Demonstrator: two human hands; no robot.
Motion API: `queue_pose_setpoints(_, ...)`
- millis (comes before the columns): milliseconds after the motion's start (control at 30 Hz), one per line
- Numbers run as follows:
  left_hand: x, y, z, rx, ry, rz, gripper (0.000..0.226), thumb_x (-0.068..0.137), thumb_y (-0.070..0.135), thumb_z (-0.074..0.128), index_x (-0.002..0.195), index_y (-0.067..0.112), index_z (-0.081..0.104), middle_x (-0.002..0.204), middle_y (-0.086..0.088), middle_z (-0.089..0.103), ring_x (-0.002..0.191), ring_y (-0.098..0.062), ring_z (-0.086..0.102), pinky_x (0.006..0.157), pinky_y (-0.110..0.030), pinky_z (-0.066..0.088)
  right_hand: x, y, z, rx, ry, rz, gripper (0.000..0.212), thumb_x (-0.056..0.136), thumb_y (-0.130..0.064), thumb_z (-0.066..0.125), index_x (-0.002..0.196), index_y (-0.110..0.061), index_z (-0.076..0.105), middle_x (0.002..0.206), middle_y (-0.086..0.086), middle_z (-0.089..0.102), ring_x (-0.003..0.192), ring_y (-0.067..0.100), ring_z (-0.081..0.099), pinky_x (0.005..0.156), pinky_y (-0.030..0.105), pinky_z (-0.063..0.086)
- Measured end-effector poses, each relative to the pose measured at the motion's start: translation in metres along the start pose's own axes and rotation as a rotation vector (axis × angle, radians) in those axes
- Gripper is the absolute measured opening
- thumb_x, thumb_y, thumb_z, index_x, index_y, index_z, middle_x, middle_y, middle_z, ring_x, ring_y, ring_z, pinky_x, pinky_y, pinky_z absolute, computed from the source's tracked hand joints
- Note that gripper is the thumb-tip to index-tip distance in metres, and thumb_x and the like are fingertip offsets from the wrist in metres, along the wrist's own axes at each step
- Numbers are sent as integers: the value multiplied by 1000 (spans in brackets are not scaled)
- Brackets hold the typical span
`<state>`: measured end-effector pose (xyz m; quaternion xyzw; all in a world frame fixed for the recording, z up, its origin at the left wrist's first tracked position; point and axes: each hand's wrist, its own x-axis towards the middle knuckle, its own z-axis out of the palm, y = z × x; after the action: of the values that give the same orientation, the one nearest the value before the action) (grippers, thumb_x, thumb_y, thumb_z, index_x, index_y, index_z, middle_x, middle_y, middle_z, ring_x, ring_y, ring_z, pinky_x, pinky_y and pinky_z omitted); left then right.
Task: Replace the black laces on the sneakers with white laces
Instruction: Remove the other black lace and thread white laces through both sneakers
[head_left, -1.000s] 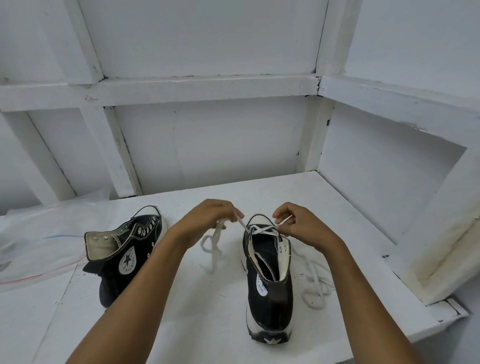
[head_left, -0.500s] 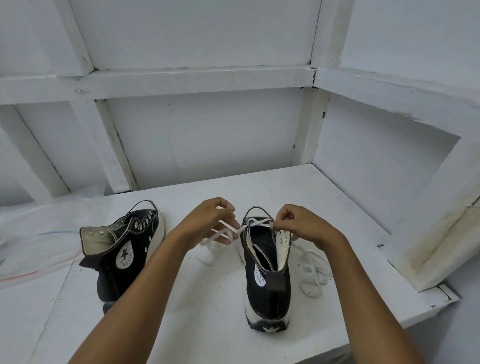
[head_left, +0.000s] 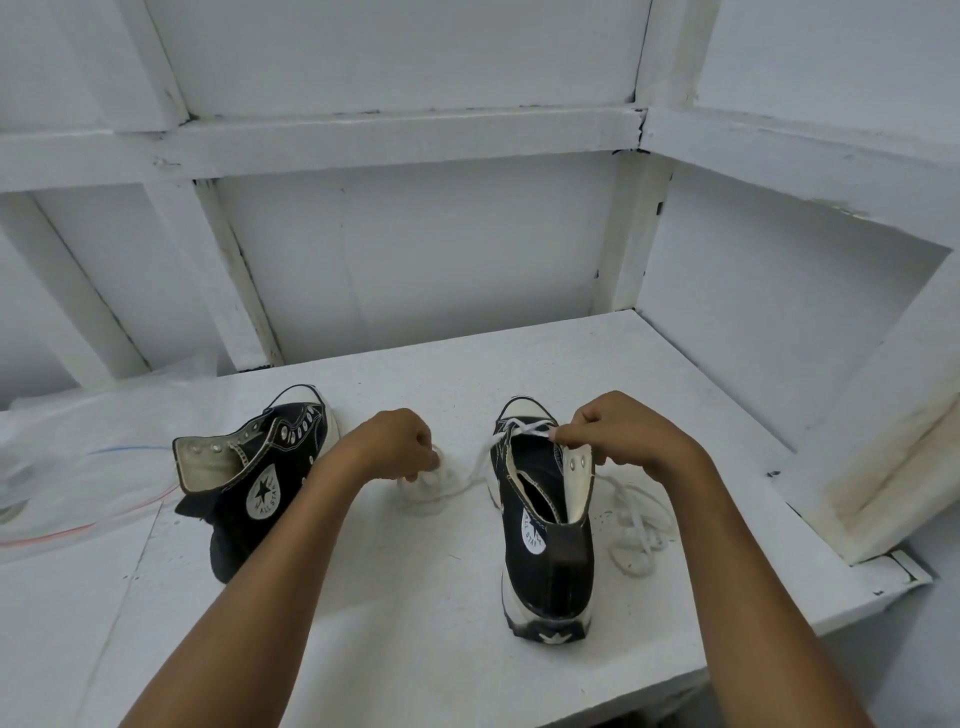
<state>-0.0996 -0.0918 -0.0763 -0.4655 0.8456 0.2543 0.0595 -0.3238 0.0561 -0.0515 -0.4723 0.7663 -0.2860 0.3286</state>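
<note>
"ALL STAR" around a star reads on the round patch (head_left: 263, 492) of the eight-o'clock sneaker (head_left: 291, 441); the five-o'clock sneaker (head_left: 561, 571) bears a like patch (head_left: 533, 535), partly legible.

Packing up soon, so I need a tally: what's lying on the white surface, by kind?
Sneakers: 2, the unlaced sneaker and the part-laced sneaker
White lace: 1
Black laces: 0 in view
Plastic bag: 1
Total: 4
</note>
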Motion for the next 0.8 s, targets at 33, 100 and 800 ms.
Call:
queue_pose_setpoints(33,1,2,2,16,17,14,20,88,27,64,72,14,62,74,0,73,62,-12,61,62,-24,47,-1,-1,0,2,-3,11,31,85,-29,70,62,-11,61,49,-9,59,54,9,51,50,22,33)
queue_pose_setpoints(100,3,6,9,95,23,9,28,87,38,65,75,13,64,79,-1,73,75,-17,67,69,-28,50,-1,-4,0,1,-12,38,30,85,-26,69,60,-12,60,46,-10,59,53,9,50,47,21,31)
queue_pose_setpoints(800,4,18,-11,18,232,254,13,85,8,54,83,21,52,79,4,60,76,-19,55,57,-25,35,-10,-13,-6,38,-142,117,26,87,-27,69,69,-14,56,60,-2,63,48,5,59,53,21,37)
